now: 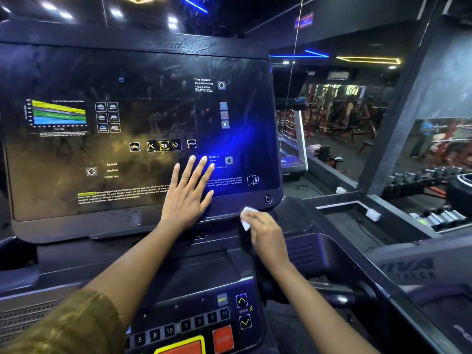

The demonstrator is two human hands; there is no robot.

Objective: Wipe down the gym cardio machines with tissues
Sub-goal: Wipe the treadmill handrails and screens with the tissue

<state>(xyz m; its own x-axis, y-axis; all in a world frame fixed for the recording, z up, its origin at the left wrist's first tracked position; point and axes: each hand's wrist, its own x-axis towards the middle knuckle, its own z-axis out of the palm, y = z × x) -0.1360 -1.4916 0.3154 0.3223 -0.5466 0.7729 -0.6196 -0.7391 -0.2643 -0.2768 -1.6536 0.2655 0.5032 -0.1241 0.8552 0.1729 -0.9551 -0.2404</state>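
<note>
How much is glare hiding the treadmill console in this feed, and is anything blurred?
Head view: a blue reflection washes the lower right of the console panel, by the flat left hand; a yellowish sheen exposes smudges centre-left; the tissue in the right hand is sharp; the lower keypad is dim and soft; edges bow from the wide lens.

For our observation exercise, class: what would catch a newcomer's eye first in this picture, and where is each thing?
The big dark console screen, smudged and glowing blue at its lower right, fills the left and centre. The left hand lies flat on its lower right part, while the right hand pinches a white tissue against the frame just below that corner. A red STOP button sits at the bottom edge.
</note>
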